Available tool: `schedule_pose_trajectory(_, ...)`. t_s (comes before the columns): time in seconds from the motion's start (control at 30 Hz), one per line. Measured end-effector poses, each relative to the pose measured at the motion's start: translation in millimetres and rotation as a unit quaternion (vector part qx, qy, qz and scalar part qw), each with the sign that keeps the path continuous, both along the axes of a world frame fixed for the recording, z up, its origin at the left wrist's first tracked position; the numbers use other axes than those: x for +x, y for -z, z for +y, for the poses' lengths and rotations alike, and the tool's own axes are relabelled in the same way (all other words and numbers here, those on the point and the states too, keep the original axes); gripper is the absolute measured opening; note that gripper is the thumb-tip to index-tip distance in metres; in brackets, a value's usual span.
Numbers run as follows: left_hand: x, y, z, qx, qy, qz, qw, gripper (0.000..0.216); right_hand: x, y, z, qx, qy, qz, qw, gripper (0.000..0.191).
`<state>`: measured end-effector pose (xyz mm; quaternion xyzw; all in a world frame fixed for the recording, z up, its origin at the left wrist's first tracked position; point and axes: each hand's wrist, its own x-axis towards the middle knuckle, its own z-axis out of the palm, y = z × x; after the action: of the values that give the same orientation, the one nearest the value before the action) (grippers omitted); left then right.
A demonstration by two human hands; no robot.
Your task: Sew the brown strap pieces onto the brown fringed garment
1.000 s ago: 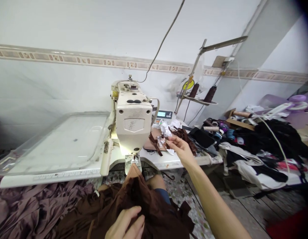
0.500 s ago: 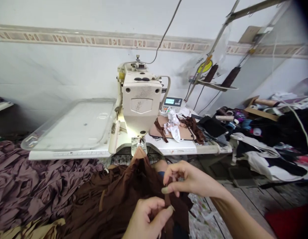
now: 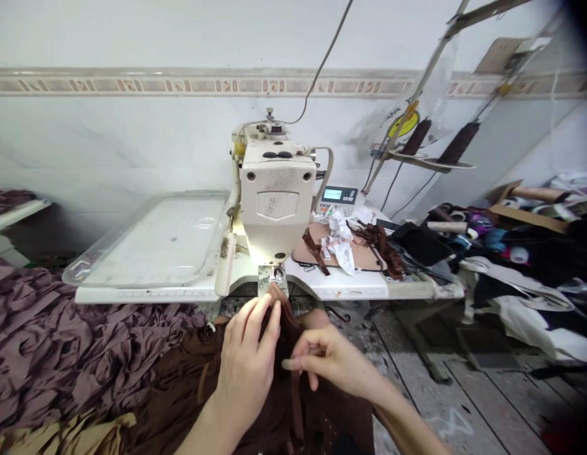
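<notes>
My left hand (image 3: pixel 249 354) reaches up to the sewing machine (image 3: pixel 277 202). Its fingertips close on the tip of the brown garment (image 3: pixel 255 411), just in front of the presser foot (image 3: pixel 273 275). To its right, my right hand (image 3: pixel 324 357) pinches a narrow brown strap (image 3: pixel 297 404) between thumb and forefinger; the strap hangs down over the garment. The dark brown cloth spreads across the lap, its upper end drawn to a point at the machine. Part of the garment lies hidden under my left hand and wrist.
Mauve fabric (image 3: pixel 84 354) is heaped at the left, with tan cloth (image 3: pixel 66 436) below it. A clear plastic tray (image 3: pixel 146 240) lies on the machine table. White and brown scraps (image 3: pixel 340 240) sit near the control panel (image 3: pixel 338 197). Brown thread cones (image 3: pixel 457 144) stand at right.
My left hand has moved up from the strap to the garment's tip by the presser foot. My right hand has shifted slightly left, still pinching the strap. The view has shifted a little.
</notes>
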<state>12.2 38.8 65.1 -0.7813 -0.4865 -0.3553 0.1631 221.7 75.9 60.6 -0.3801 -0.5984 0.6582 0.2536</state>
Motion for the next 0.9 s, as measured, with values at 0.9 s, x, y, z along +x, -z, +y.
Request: schedule_pose_trajectory(0.9,-2,5.2,33,0.047,0.049,-0.01,0.998,0.039,-40,10.3,58,0.113,0.283,0.066,0.95,0.045)
